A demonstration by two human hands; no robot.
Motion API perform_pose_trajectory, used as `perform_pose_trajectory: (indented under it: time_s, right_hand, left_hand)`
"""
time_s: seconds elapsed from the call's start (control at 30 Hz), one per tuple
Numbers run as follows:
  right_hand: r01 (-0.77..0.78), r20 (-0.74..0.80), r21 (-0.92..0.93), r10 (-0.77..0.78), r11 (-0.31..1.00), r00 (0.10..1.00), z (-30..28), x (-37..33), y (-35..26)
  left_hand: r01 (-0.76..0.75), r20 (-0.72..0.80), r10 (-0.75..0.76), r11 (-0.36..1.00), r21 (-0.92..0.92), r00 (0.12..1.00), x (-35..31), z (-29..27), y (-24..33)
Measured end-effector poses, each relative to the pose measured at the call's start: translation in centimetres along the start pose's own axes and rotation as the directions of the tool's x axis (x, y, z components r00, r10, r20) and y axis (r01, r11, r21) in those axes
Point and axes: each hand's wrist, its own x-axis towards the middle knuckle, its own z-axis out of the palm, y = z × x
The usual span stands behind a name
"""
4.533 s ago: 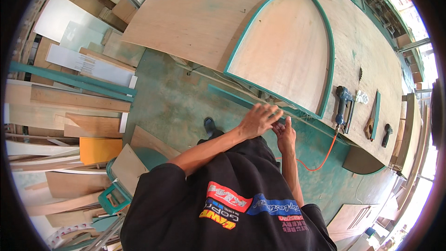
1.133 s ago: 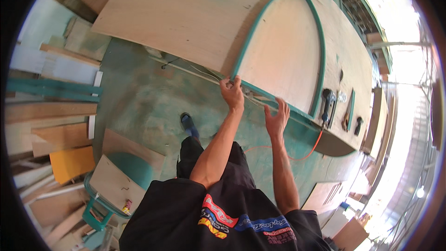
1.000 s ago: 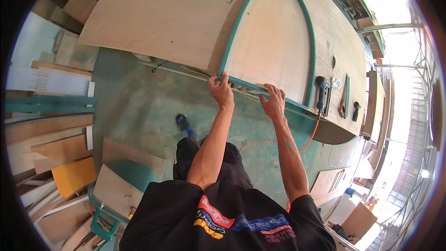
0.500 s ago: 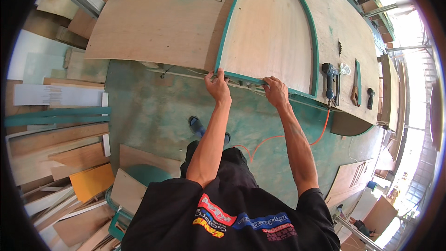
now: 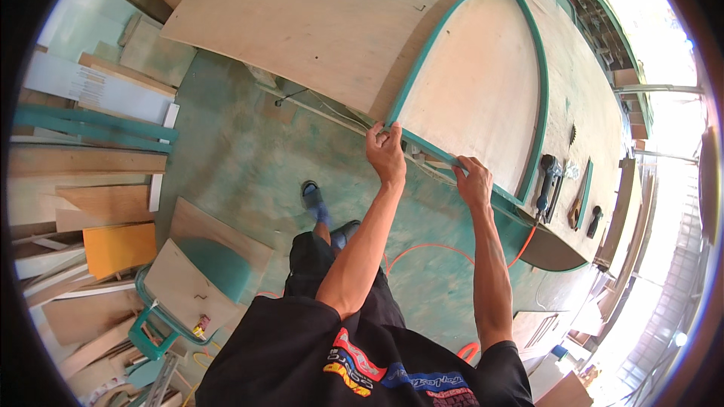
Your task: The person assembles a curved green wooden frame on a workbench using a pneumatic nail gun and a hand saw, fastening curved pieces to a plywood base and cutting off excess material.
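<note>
A pale wooden arched panel (image 5: 483, 83) with a raised teal rim lies on the plywood worktable (image 5: 302, 30), its straight edge along the table's near side. My left hand (image 5: 387, 154) pinches the rim at the near left corner, fingers curled around it. To its right, my right hand (image 5: 475, 182) grips the middle of the same straight edge, thumb and fingers closed on the strip. The undersides of the fingers are hidden. Beyond the panel's right side lies a nail gun (image 5: 549, 177), with an orange air hose (image 5: 524, 245) running from it.
A hand saw (image 5: 579, 203) and a small dark-handled tool (image 5: 594, 220) lie near the table's right end. On the left, wood offcuts (image 5: 105, 203) lean in a stack. A green stool (image 5: 147, 332) with a board and a tape measure (image 5: 200, 325) stands behind me at lower left.
My view has turned, so table and panel appear tilted and shifted to the right. Both hands keep their hold on the panel's near edge. More of the stool shows.
</note>
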Motion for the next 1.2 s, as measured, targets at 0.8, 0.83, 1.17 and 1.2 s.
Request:
perform_pose_trajectory:
  time_s: [0.8, 0.83, 1.17, 1.2]
  right_hand:
    - [0.005, 0.030, 0.035, -0.007, 0.999, 1.000, -0.3, 0.3, -0.7]
    - [-0.001, 0.025, 0.026, 0.000, 1.000, 1.000, -0.2, 0.1, -0.3]
    - [-0.014, 0.065, -0.028, 0.016, 0.999, 0.998, -0.2, 0.3, 0.6]
    - [0.000, 0.063, -0.026, 0.002, 1.000, 0.998, -0.2, 0.1, 0.5]
  left_hand:
    - [-0.208, -0.018, 0.237, 0.885, 0.417, 0.971, -1.3, -2.1, -0.5]
    - [-0.421, 0.184, 0.393, 0.692, 0.586, 0.901, -2.0, -2.9, 0.2]
    - [-0.971, 0.986, -0.094, -0.209, 0.114, 0.137, 1.2, 2.1, 1.7]
    - [-0.979, 0.999, -0.007, -0.198, 0.050, 0.052, 1.7, 2.0, 1.6]
